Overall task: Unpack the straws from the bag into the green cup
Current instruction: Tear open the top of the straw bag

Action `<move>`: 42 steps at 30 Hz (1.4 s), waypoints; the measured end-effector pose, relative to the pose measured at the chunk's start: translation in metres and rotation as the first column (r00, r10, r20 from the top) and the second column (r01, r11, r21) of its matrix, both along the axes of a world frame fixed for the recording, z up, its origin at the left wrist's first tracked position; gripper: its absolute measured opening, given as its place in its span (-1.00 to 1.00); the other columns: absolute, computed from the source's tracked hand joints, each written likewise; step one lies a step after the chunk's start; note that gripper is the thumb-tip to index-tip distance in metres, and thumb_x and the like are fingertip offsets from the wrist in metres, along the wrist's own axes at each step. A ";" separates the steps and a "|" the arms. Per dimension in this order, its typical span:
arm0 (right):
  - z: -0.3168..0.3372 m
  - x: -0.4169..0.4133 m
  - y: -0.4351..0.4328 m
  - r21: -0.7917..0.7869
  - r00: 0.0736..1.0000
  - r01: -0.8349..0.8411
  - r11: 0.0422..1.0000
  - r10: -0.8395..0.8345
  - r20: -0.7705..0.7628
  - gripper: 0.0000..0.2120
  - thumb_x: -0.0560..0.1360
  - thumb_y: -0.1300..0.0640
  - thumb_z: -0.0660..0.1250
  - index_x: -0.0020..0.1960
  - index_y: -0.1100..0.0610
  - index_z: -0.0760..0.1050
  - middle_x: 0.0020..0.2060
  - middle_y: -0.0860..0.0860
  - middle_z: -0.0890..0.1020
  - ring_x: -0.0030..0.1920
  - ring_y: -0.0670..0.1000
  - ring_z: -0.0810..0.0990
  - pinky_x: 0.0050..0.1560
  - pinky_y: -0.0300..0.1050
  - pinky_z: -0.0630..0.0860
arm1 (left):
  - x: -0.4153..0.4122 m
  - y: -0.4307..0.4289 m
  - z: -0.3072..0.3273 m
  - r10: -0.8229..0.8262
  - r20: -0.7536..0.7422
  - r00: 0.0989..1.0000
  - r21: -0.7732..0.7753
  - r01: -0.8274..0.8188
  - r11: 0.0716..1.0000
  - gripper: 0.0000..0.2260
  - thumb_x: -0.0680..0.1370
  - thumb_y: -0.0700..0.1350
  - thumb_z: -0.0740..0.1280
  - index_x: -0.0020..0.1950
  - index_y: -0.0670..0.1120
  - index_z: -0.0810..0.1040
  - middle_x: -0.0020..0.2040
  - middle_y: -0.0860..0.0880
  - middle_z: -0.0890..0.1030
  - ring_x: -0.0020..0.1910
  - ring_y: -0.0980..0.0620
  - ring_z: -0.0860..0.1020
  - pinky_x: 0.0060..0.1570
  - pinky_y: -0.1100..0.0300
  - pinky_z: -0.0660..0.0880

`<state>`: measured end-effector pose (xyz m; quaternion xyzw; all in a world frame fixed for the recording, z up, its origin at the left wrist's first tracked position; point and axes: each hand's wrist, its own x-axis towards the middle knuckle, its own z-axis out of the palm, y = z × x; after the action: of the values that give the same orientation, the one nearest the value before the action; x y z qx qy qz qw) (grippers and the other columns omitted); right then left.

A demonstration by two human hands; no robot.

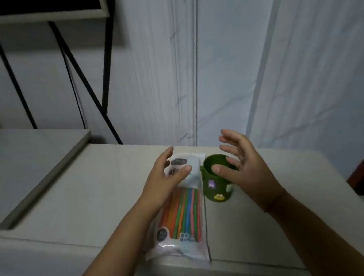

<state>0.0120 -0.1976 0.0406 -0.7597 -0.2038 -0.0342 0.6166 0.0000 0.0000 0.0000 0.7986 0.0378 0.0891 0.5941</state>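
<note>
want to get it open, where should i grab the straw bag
Probably pinch the white far end of the bag, beyond the straws, coming from the left. The bag lies flat, that end looks straw-free, the left hand hovers over it, and the cup stands close on the right.

Print on the straw bag (pixel 182 217), all illegibly blurred.

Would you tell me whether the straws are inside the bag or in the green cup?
Inside the bag: the coloured straws lie bundled behind its clear plastic, beside the upright green cup.
</note>
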 end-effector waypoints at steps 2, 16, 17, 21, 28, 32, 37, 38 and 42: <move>0.000 -0.018 0.004 0.056 0.999 -0.006 0.998 0.008 -0.035 -0.37 0.39 0.27 0.44 0.31 -0.13 0.27 0.30 -0.11 0.42 0.28 -0.13 0.41 0.06 -0.49 0.44 | -0.011 0.001 -0.001 0.056 -0.064 0.996 0.018 -0.055 0.998 -0.40 0.50 0.08 0.36 0.49 0.09 0.23 0.46 0.07 0.33 0.35 0.07 0.34 0.15 0.18 0.34; -0.066 -0.039 0.057 -0.323 0.978 -0.056 0.945 -0.013 -0.208 -0.64 0.48 0.14 0.34 0.25 0.13 0.41 0.21 0.07 0.41 0.17 0.02 0.51 0.11 -0.16 0.54 | -0.018 0.011 -0.023 0.180 -0.394 0.901 -0.100 -0.237 0.966 -0.48 0.47 -0.11 0.42 0.37 -0.18 0.35 0.25 -0.16 0.53 0.04 -0.13 0.59 -0.01 0.02 0.57; -0.067 -0.039 0.059 -0.325 0.975 -0.065 0.944 -0.010 -0.223 -0.64 0.48 0.13 0.34 0.25 0.13 0.41 0.22 0.08 0.40 0.17 0.03 0.50 0.13 -0.12 0.54 | -0.020 0.012 -0.021 0.152 -0.402 0.903 -0.131 -0.221 0.966 -0.54 0.48 -0.11 0.42 0.32 -0.20 0.40 0.18 -0.16 0.57 -0.04 -0.11 0.61 -0.16 0.09 0.58; -0.068 -0.038 0.064 -0.246 0.967 -0.102 0.964 0.037 -0.254 -0.67 0.47 0.16 0.36 0.21 0.13 0.45 0.24 0.12 0.42 0.17 0.04 0.51 0.14 -0.08 0.55 | -0.030 0.017 -0.013 0.044 -0.441 0.896 -0.222 -0.157 0.962 -0.69 0.46 -0.07 0.44 0.12 -0.22 0.57 -0.06 -0.21 0.68 -0.18 -0.13 0.67 -0.36 0.21 0.58; -0.041 -0.040 0.071 -0.039 0.966 -0.100 0.994 0.088 -0.242 -0.69 0.49 0.18 0.33 0.23 0.10 0.43 0.20 0.03 0.52 0.10 -0.14 0.56 0.00 -0.24 0.58 | -0.039 0.017 0.010 0.162 -0.230 0.960 -0.343 -0.236 0.909 -0.83 0.48 -0.15 0.42 0.04 -0.14 0.59 -0.12 -0.12 0.68 -0.20 -0.07 0.68 -0.33 0.20 0.60; 0.000 -0.044 0.078 0.185 0.978 -0.043 0.982 0.080 -0.195 -0.70 0.51 0.19 0.29 0.22 0.03 0.41 0.05 -0.16 0.57 -0.03 -0.29 0.56 -0.11 -0.40 0.54 | -0.047 0.012 0.033 0.224 -0.004 0.975 -0.324 -0.213 0.922 -0.71 0.46 -0.16 0.43 0.15 -0.06 0.52 0.03 -0.06 0.65 -0.03 -0.01 0.64 -0.03 0.08 0.60; 0.023 -0.056 0.086 0.205 0.993 -0.061 0.977 0.080 -0.085 -0.59 0.49 0.05 0.31 0.30 -0.14 0.33 0.21 -0.21 0.49 0.25 -0.21 0.43 0.19 -0.26 0.45 | -0.067 0.001 0.060 0.152 0.188 0.970 -0.375 -0.072 0.924 -0.75 0.50 -0.12 0.39 0.17 -0.03 0.52 0.02 0.01 0.66 -0.04 0.13 0.65 -0.09 0.26 0.59; 0.024 -0.058 0.087 0.195 0.994 -0.060 0.979 0.077 -0.082 -0.57 0.49 0.04 0.31 0.34 -0.12 0.33 0.28 -0.16 0.47 0.30 -0.17 0.41 0.25 -0.19 0.44 | -0.070 -0.001 0.065 0.152 0.216 0.965 -0.386 -0.058 0.921 -0.78 0.51 -0.12 0.37 0.15 -0.03 0.54 0.00 0.00 0.67 -0.04 0.12 0.65 -0.10 0.25 0.59; 0.033 -0.064 0.090 0.204 0.998 -0.027 0.979 0.039 -0.058 -0.57 0.50 0.04 0.31 0.36 -0.06 0.38 0.30 -0.09 0.49 0.33 -0.12 0.42 0.32 -0.09 0.43 | -0.078 -0.005 0.084 0.156 0.300 0.941 -0.373 -0.034 0.927 -0.82 0.53 -0.14 0.36 0.12 0.00 0.56 -0.02 0.02 0.68 -0.04 0.11 0.66 -0.04 0.20 0.60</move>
<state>-0.0522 -0.1071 0.0741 -0.6901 -0.1926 -0.0211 0.6973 -0.0782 -0.0055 0.0839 0.6467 -0.0054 0.2396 0.7241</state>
